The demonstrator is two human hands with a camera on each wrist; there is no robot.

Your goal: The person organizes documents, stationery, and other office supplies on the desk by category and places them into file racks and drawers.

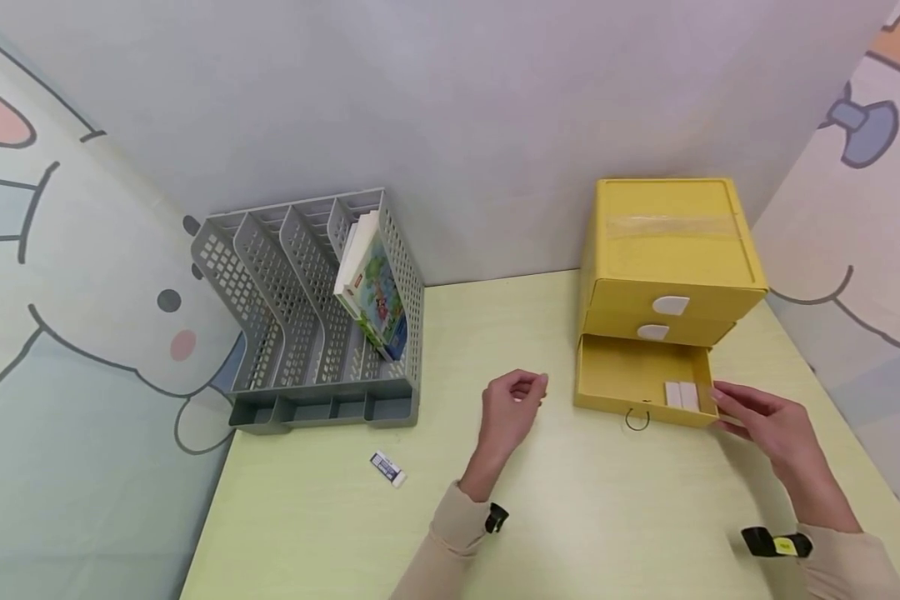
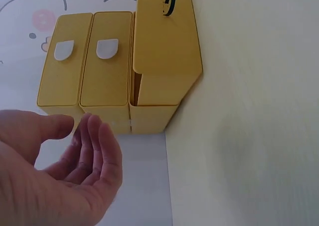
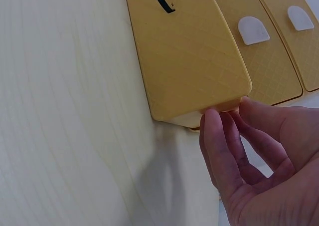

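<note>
The bottom drawer (image 1: pixel 615 404) of a yellow drawer box (image 1: pixel 671 242) stands pulled out, with small white blocks (image 1: pixel 681 396) in its right front corner. My right hand (image 1: pixel 776 429) pinches that corner; in the right wrist view the thumb (image 3: pixel 259 113) is at the rim and the fingers (image 3: pixel 219 146) lie along the side wall. My left hand (image 1: pixel 512 408) hovers left of the drawer, fingers loosely curled and holding nothing. On the drawer front (image 2: pixel 167 36) is a dark ring pull (image 2: pixel 170 4).
A grey file rack (image 1: pixel 307 308) with books (image 1: pixel 375 287) in its right slot stands at the left back. An eraser (image 1: pixel 387 468) in a blue and white sleeve lies on the table (image 1: pixel 570 517) before it. A pale wall (image 1: pixel 495 142) rises behind.
</note>
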